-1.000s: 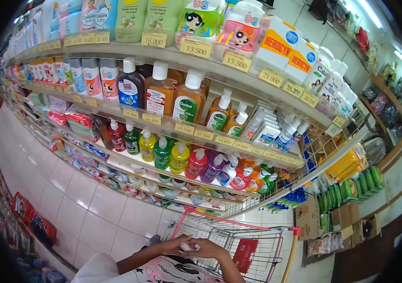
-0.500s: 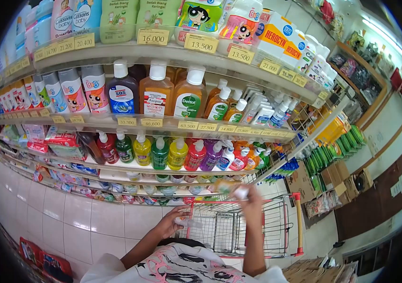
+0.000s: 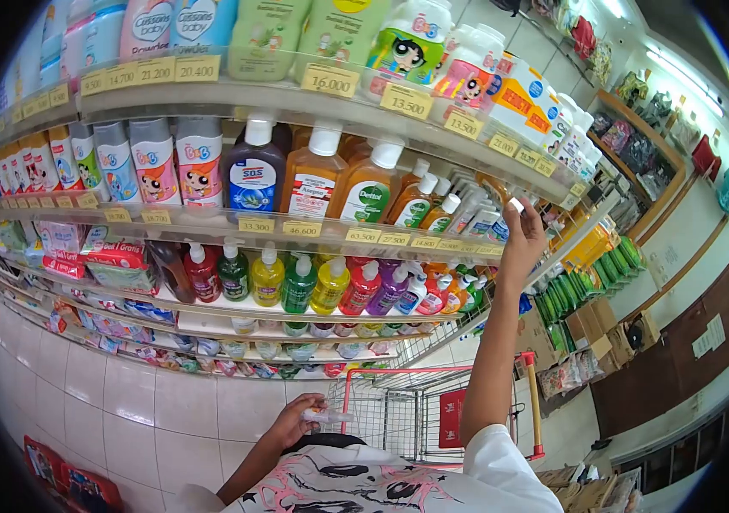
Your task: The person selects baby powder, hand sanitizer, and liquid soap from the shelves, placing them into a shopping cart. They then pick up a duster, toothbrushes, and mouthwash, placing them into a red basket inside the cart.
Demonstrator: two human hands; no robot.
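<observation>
My right hand (image 3: 525,235) is raised to the right end of the middle shelf, its fingers closed around a small amber bottle (image 3: 494,188) with a white cap. The bottle is tilted, and its label cannot be read from here. Just left of it stand small clear bottles (image 3: 465,214) and small Dettol bottles (image 3: 411,205). Low in front of my body, my left hand (image 3: 296,419) grips a small clear bottle (image 3: 327,416) lying sideways, close to the cart's near left corner. A shopping cart (image 3: 349,385) with a red rim stands below my arms.
Large antiseptic bottles (image 3: 311,175) line the middle shelf (image 3: 236,214). Coloured pump bottles (image 3: 299,286) stand one shelf lower. Powder bottles (image 3: 407,51) fill the upper shelf. Cardboard boxes (image 3: 591,325) are at the right, and red items (image 3: 70,479) lie at lower left.
My right hand has risen from above the cart to the middle shelf with the amber bottle. My left hand stays low, still holding the clear bottle. The view has shifted slightly.
</observation>
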